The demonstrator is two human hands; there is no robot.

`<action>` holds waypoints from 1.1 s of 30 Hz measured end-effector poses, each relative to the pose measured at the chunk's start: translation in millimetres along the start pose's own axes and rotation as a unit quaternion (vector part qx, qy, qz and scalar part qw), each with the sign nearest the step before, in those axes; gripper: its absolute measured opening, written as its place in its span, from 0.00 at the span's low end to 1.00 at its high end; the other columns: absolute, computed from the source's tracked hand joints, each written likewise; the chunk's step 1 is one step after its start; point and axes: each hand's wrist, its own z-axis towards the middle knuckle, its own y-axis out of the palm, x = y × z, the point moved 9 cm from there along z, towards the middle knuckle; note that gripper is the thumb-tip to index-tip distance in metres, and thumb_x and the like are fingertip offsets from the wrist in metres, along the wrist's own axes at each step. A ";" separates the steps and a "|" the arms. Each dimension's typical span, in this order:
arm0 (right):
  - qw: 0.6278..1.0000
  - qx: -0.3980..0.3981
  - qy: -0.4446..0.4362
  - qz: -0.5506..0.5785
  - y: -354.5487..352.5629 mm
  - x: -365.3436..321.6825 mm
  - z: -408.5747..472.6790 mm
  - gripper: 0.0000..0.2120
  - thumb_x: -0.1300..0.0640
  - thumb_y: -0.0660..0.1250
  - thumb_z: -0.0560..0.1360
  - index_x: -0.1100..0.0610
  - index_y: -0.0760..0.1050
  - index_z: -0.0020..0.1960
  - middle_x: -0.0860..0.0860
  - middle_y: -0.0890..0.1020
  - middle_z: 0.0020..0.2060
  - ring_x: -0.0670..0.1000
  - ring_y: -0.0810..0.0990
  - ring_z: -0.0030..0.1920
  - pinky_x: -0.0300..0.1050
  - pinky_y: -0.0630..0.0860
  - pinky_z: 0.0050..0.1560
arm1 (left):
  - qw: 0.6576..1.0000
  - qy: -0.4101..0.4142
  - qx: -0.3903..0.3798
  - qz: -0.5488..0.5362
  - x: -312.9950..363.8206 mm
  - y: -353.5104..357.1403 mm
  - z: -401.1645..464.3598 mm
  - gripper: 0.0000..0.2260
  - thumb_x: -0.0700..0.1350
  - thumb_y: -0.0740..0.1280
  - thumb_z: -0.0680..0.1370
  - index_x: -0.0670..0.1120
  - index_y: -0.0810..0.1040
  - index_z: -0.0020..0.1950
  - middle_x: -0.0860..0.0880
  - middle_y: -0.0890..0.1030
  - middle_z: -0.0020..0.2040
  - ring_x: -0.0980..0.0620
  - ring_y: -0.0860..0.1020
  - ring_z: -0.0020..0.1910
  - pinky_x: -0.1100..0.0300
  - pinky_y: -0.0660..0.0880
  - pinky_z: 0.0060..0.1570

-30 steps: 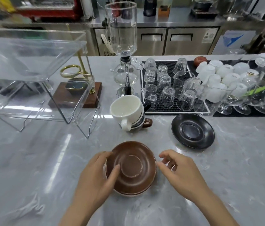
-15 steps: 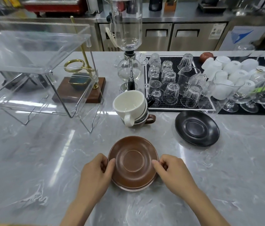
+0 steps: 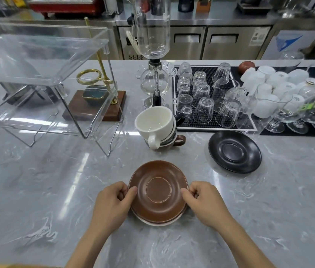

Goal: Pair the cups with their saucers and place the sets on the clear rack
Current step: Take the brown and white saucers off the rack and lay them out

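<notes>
While both of my hands close on it, the brown saucer (image 3: 158,192) sits low in the middle of the marble counter (image 3: 36,190), on top of a paler saucer (image 3: 160,223) whose rim peeks out beneath its near edge. My left hand (image 3: 112,202) pinches the saucer's left rim, thumb on top and fingers curled under; my right hand (image 3: 204,200) grips the right rim the same way.

Beyond the saucer, toward the back, I see a stack of cups (image 3: 158,130): a white cup (image 3: 154,122) tilted on top, a dark-rimmed one under it, and a brown cup (image 3: 179,141) at the bottom with its handle pointing right. Off to the right, well apart from my hands, a black saucer (image 3: 235,151) lies flat on the counter.

On the far left stands the clear rack (image 3: 40,78), its two shelves transparent, with a wooden base and brass stand (image 3: 94,105) showing through it. Behind the cups I see a glass siphon brewer (image 3: 154,55), then a black mat of upturned glasses (image 3: 207,97), and white cups (image 3: 268,88) further right.
</notes>
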 end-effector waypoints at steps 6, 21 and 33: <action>1.000 0.009 0.006 -0.015 -3.1 -3.4 -1.8 0.20 0.49 0.67 0.74 0.51 0.63 0.28 0.47 0.68 0.21 0.45 0.66 0.24 0.43 0.67 0.30 | 1.000 0.009 0.006 0.010 5.1 -2.2 -1.7 0.17 0.47 0.73 0.76 0.44 0.73 0.30 0.53 0.71 0.22 0.58 0.74 0.29 0.67 0.69 0.32; 0.992 0.121 0.022 0.019 -77.3 16.9 -35.7 0.21 0.51 0.69 0.74 0.55 0.63 0.28 0.45 0.67 0.22 0.45 0.65 0.26 0.42 0.64 0.30 | 0.994 0.091 -0.052 0.013 83.7 21.3 3.7 0.18 0.50 0.73 0.76 0.45 0.72 0.30 0.52 0.72 0.24 0.55 0.71 0.27 0.63 0.64 0.28; 0.976 0.184 0.113 -0.026 -134.2 90.6 -93.5 0.22 0.52 0.70 0.76 0.53 0.64 0.28 0.44 0.70 0.22 0.45 0.68 0.26 0.43 0.63 0.29 | 0.965 0.174 -0.156 0.121 143.2 113.0 -22.1 0.18 0.58 0.66 0.78 0.48 0.72 0.33 0.50 0.79 0.29 0.50 0.78 0.34 0.53 0.74 0.36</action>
